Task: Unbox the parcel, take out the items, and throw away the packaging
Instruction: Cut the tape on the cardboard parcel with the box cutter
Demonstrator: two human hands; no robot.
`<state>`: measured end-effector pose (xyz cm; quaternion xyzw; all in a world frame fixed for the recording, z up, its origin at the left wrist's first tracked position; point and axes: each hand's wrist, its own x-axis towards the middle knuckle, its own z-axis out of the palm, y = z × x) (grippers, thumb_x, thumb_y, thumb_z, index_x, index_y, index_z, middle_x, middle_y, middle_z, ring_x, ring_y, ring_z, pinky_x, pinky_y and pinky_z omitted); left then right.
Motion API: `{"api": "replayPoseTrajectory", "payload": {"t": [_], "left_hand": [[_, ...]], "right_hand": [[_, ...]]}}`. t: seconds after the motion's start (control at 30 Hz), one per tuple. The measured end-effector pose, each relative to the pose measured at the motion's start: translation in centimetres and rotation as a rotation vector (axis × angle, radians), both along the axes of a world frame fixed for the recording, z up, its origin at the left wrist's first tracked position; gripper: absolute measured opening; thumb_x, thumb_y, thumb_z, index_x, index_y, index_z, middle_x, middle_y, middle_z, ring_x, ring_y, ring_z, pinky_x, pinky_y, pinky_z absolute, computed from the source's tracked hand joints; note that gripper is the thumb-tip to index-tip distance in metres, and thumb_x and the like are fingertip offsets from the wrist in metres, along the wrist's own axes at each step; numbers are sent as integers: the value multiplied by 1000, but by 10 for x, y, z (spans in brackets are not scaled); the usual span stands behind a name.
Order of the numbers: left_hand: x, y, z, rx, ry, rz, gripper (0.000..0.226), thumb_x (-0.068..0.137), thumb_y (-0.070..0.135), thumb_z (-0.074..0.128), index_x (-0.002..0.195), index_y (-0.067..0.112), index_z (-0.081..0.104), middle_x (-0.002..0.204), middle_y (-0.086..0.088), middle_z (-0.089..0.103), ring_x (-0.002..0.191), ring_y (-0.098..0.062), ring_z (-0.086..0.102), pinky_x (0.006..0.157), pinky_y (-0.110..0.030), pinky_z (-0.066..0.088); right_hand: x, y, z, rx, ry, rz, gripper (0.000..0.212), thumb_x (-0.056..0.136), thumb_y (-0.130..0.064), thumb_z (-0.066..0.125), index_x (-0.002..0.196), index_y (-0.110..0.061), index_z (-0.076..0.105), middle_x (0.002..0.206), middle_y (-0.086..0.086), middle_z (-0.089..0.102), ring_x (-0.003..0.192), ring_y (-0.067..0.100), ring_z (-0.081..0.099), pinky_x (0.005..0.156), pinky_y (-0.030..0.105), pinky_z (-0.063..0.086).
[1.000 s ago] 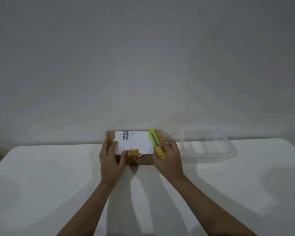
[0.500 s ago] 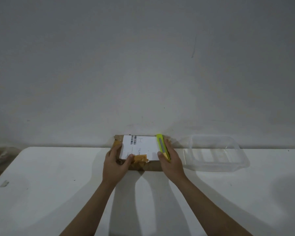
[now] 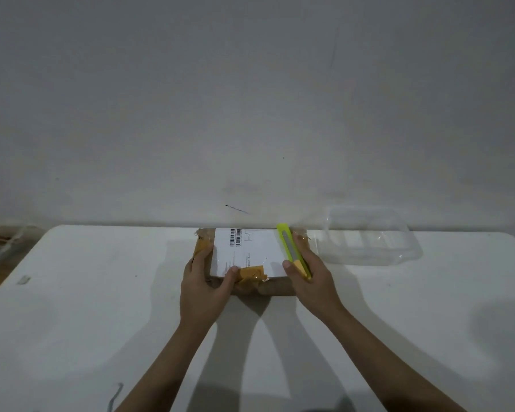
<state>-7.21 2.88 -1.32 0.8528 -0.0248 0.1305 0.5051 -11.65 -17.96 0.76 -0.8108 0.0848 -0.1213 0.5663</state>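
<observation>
Head view: brown parcel (image 3: 275, 287) flat on the white bench (image 3: 101, 292) against the wall, white label (image 3: 250, 251) up, orange tape (image 3: 252, 273) at its near edge. Left hand (image 3: 204, 288) clamped on the parcel's near-left corner, thumb beside the tape. Right hand (image 3: 312, 281) at the parcel's right edge, fingers closed around a yellow utility knife (image 3: 293, 251) lying along the label; clear plastic container (image 3: 369, 236) just beyond the right fingers.

Brown parcel (image 3: 275, 288) w/ white barcoded label (image 3: 250, 251), yellow-green cutter (image 3: 293, 250), white table (image 3: 87, 307).

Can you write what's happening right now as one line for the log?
step: cutting open | left hand: steadies parcel | right hand: holds cutter on parcel | parcel: taped shut
</observation>
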Motion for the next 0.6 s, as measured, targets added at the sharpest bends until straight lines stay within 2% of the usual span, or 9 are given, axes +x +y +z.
{"api": "replayPoseTrajectory", "payload": {"t": [0.17,0.2,0.3,0.33,0.4,0.47,0.5,0.53,0.6], "left_hand": [[-59,-2,-5,32,17,-25,65,75,32,77,133,23,50,128,4,54,113,-4,47,89,-24,46],[-68,-1,-7,36,24,-25,65,75,32,78,133,23,50,128,4,54,113,-3,47,90,-23,45],[-84,0,-12,66,29,-35,65,74,32,78,132,21,51,129,2,55,113,1,45,89,-17,40],[-86,1,-13,71,26,-39,65,74,33,77,132,21,51,129,2,55,113,2,45,89,-18,40],[-87,1,-12,76,31,-41,65,74,36,76,133,23,50,130,1,54,113,4,43,90,-20,41],[-86,-1,-10,84,51,-40,66,75,36,76,133,26,48,134,-1,50,119,2,40,94,-24,41],[-85,-2,-10,95,60,-41,66,75,36,77,134,27,48,139,-4,46,128,-4,36,97,-30,41],[-85,-3,-10,122,62,-40,66,75,37,77,133,28,48,146,-8,38,138,-12,27,102,-36,39],[-84,-5,-11,218,57,-22,66,74,46,70,133,26,49,154,-15,24,147,-23,8,109,-55,25]], "right_hand": [[-58,0,-16,-14,41,-30,56,92,-30,58,141,-41,32,149,-6,38,137,10,35,110,32,39],[-67,0,-19,-17,41,-31,56,91,-32,58,140,-41,32,150,-7,38,138,9,34,110,28,38],[-85,1,-25,-38,25,-52,55,91,-31,58,139,-41,34,150,-8,37,139,4,31,104,6,30],[-88,2,-26,-58,25,-63,55,91,-30,58,140,-40,34,150,-7,37,139,5,30,102,6,29],[-92,4,-28,-133,37,-91,55,92,-26,58,141,-35,35,151,-1,32,142,9,23,101,14,28],[-93,6,-27,-275,8,-139,53,92,-30,57,141,-32,39,149,6,29,142,17,21,102,25,28],[-94,6,-27,-353,-22,-160,52,90,-33,55,140,-31,41,143,9,33,137,21,26,100,28,29],[-94,6,-27,-417,-49,-182,53,87,-35,53,139,-30,45,134,9,38,127,23,32,98,31,32],[-94,3,-26,-457,-81,-234,55,81,-31,55,135,-28,50,114,6,44,105,18,38,87,32,41]]}}
